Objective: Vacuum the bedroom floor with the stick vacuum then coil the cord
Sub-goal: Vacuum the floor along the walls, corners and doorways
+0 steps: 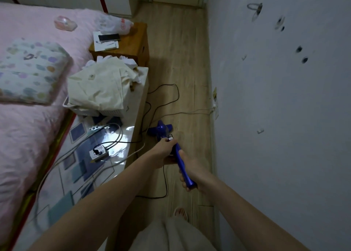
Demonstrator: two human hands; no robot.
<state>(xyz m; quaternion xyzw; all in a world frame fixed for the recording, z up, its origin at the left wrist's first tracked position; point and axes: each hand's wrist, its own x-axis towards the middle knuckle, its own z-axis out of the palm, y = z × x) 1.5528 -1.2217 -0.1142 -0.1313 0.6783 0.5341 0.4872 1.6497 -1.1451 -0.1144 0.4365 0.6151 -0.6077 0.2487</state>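
The stick vacuum (178, 152) is a glossy blue plastic wand with a rounded handle end and a squat, winged body low over the wooden floor (182, 60), in the narrow strip between the low tabletop (91, 167) and the grey wall (284, 98); the right hand (190, 173) wraps its fingers round the smooth handle, its grip clamped on the wand near the butt; the left hand (165, 150) reaches further down the wand, fingertips pinching at a small white part just above the body, though whether that grip closes on the wand itself or only on that part I cannot tell exactly; the thin black cord (165, 182) drops from under the hands, loops across the pale, grained planks and runs back in slack curves up to a white boxy power strip (99, 152) lying on the tabletop; that tabletop has a shiny surface printed with blue and grey squares and catches a bright patch of light; grey cables (114, 135) curve over it beside the strip; further along it sits a white slatted basket (106, 113) heaped with crumpled cream cloth (98, 87); beyond stands a boxy brown wooden nightstand (131, 41) carrying papers, a dark flat phone (109, 36) and a thin crinkled plastic bag (115, 25); to the left lies the bed (28, 133) under a soft pink cover, with a puffy square pillow (30, 70) dotted in pastel blobs; a pale cable (193, 113) crosses the floor to a wall socket (215, 106); a sandalled foot (181, 213) shows below the arms.
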